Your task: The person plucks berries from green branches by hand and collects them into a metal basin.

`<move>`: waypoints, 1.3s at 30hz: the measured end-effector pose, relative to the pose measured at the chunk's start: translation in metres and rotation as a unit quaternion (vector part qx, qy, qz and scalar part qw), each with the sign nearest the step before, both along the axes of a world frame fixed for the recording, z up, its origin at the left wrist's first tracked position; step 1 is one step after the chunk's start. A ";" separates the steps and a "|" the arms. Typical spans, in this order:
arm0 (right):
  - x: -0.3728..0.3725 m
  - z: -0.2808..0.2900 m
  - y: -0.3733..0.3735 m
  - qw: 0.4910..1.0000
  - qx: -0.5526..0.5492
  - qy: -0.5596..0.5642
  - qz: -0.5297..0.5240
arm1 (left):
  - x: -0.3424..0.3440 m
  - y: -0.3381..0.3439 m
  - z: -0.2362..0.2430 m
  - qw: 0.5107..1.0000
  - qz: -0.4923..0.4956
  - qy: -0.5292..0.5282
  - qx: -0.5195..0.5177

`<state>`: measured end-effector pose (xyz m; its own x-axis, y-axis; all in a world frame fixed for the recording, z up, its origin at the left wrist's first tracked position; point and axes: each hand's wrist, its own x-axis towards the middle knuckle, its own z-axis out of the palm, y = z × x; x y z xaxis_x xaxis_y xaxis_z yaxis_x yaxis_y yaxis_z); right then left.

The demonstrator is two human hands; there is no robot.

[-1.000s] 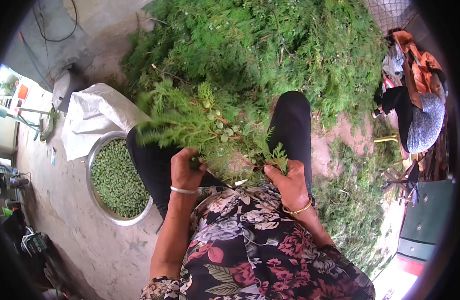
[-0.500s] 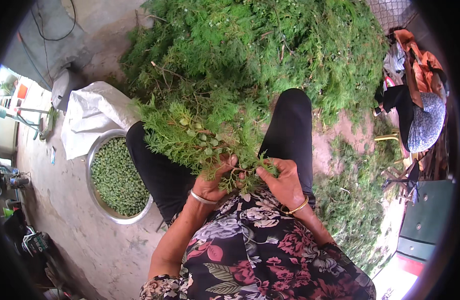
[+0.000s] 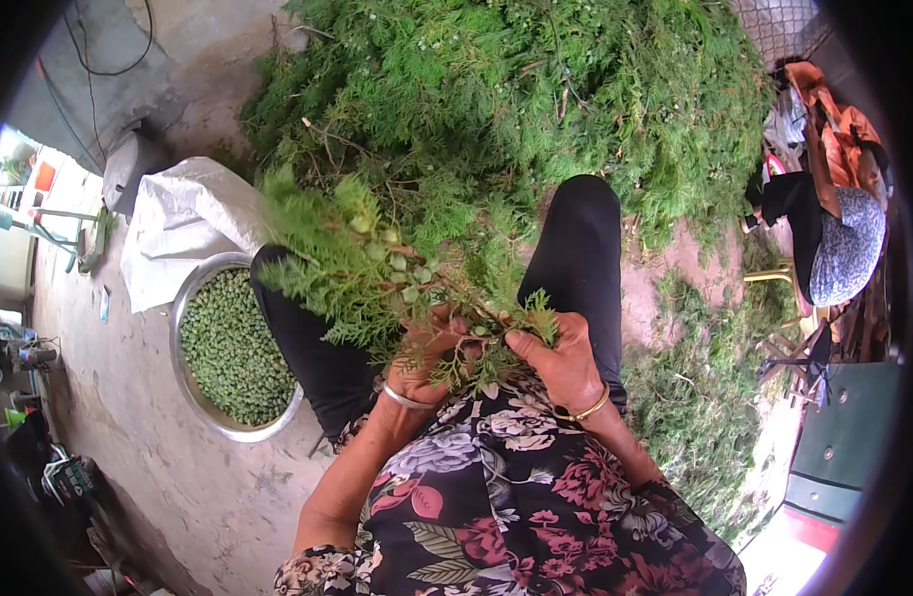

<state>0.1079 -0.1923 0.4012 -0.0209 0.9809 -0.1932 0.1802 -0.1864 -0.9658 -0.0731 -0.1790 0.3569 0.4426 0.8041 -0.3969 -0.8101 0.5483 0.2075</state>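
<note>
A leafy green conifer branch (image 3: 427, 285) with several pale green cones (image 3: 402, 263) lies across my lap, its foliage reaching to the upper left. My right hand (image 3: 561, 363) is closed on its stem end, thumb pressed on top. Among the lower sprigs, my left hand (image 3: 422, 363) is curled round part of the same branch; leaves cover some of its fingers. To my left, beside my knee, stands a round metal basin (image 3: 185, 382) holding a heap of small green cones (image 3: 235, 348).
A large pile of cut conifer branches (image 3: 496, 99) spreads beyond my knees, with loose sprigs (image 3: 695, 397) on the right. A white sack (image 3: 183, 219) lies behind the basin. Another person (image 3: 844, 243) bends over at the far right, near a dark green panel (image 3: 839, 427).
The branch has shifted slightly and its upper left foliage is blurred by motion. Its brown stem shows more between my hands. Both hands stay in nearly the same place.
</note>
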 end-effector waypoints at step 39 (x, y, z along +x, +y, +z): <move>0.007 -0.006 -0.002 0.990 -0.097 0.012 -0.102 | -0.016 0.009 0.018 0.970 0.000 0.205 0.131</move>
